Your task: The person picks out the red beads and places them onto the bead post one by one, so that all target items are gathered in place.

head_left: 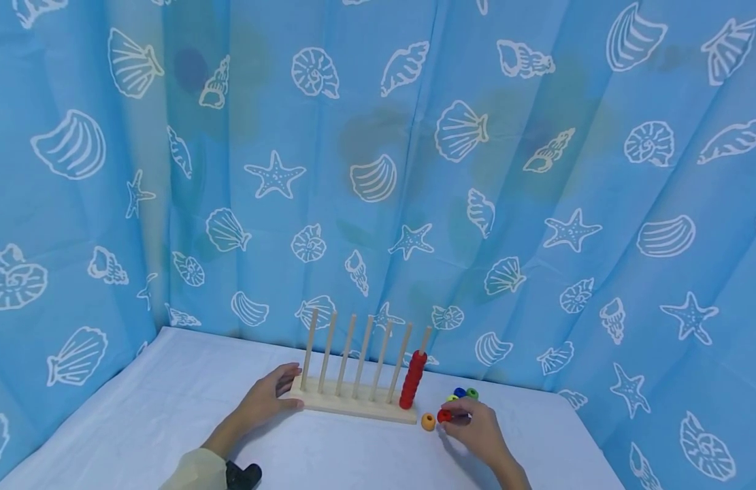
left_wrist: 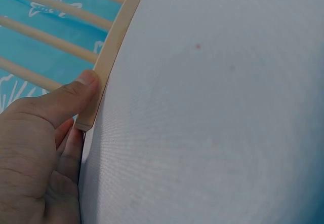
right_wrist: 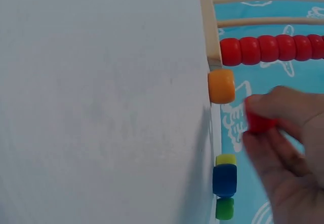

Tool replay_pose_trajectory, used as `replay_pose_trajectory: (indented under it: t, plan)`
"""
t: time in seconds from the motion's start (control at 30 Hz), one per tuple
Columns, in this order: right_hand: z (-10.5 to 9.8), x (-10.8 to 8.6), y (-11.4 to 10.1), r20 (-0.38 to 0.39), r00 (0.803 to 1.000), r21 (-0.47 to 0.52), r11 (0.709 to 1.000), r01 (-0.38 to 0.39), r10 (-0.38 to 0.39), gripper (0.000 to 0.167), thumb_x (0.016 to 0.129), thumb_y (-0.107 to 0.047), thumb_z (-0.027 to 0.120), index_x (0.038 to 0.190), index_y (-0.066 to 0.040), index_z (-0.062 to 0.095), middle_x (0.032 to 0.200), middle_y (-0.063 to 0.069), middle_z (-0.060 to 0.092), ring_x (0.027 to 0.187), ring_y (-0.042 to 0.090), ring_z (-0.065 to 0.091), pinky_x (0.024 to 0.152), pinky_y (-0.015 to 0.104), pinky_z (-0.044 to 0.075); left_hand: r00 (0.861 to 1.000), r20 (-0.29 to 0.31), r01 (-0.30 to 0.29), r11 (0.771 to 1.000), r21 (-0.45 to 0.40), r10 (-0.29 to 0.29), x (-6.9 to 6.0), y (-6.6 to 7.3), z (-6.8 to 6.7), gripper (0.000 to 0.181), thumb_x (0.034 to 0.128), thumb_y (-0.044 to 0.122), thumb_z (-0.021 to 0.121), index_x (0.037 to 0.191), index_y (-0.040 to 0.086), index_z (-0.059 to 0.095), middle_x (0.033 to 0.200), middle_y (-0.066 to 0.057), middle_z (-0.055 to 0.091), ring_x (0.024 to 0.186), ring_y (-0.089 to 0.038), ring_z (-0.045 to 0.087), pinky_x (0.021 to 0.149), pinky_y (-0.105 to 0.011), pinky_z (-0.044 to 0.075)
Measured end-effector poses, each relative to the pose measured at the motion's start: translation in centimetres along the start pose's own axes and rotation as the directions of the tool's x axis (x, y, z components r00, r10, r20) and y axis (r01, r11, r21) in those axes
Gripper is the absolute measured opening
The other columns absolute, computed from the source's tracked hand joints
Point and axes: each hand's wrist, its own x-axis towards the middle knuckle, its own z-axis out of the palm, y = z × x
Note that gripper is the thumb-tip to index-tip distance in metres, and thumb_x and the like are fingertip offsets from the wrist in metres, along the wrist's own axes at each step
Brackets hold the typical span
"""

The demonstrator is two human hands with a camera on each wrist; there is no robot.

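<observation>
A wooden peg stand [head_left: 353,403] with a row of upright pegs stands on the table. Its rightmost peg carries a stack of red beads [head_left: 413,381], with the peg's tip bare above. My left hand [head_left: 269,395] grips the left end of the base, the thumb [left_wrist: 83,84] on one side and fingers behind. Right of the stand, my right hand [head_left: 475,429] pinches a red bead [right_wrist: 259,122] between thumb and fingers, lifted off the table. An orange bead [head_left: 428,422] sits by the base's right end.
Behind my right hand lie a blue bead [right_wrist: 225,180], a green bead [right_wrist: 225,209] and a yellow bead [right_wrist: 226,159]. A black object [head_left: 244,475] is beside my left sleeve. A blue shell-patterned curtain [head_left: 378,170] hangs behind the white-covered table [head_left: 353,456].
</observation>
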Motion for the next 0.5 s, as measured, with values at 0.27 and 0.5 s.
replay_pose_trajectory:
  t: [0.27, 0.5]
  plan:
    - [-0.8, 0.0, -2.4, -0.181, 0.983, 0.032, 0.999, 0.026, -0.019, 0.033, 0.075, -0.002, 0.082, 0.105, -0.013, 0.073, 0.102, 0.001, 0.066, 0.096, 0.022, 0.067, 0.083, 0.040, 0.060, 1.000, 0.000, -0.004, 1.000, 0.003, 0.004, -0.1, 0.2, 0.0, 0.084, 0.0712, 0.020, 0.086, 0.144, 0.008, 0.045, 0.137, -0.011, 0.056, 0.127, -0.030, 0.052, 0.108, -0.043, 0.042]
    - [-1.9, 0.2, -3.9, -0.250, 0.960, 0.054, 0.988, 0.144, -0.126, 0.030, 0.078, -0.007, 0.082, 0.106, -0.011, 0.072, 0.103, 0.002, 0.068, 0.095, 0.019, 0.068, 0.084, 0.039, 0.059, 1.000, -0.003, -0.003, 1.000, 0.010, 0.003, -0.1, 0.0, 0.1, 0.083, 0.0719, 0.019, 0.086, 0.144, 0.008, 0.045, 0.137, -0.011, 0.056, 0.127, -0.030, 0.052, 0.108, -0.043, 0.042]
